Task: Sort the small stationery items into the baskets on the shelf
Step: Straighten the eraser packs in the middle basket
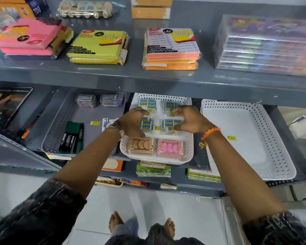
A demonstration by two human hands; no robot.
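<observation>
A white perforated basket (190, 147) sits in the middle of the lower shelf. It holds clear packs of blue-labelled erasers (147, 103), a box of brown shaped erasers (141, 145) and a box of pink ones (170, 148). My left hand (133, 122) and my right hand (188, 120) are both inside this basket, fingers curled on the eraser packs (168, 123) in its middle. The packs under my palms are partly hidden. A grey basket (60, 117) on the left holds dark green markers (72, 137) and two small clear boxes (86, 100).
A white basket (272, 138) with nothing in it stands at the right. The upper shelf (148, 76) carries sticky-note stacks in pink (28, 38), yellow (97, 46) and orange (171, 48), plus clear pen cases (267, 45). Below are notebooks and my bare feet on a tiled floor.
</observation>
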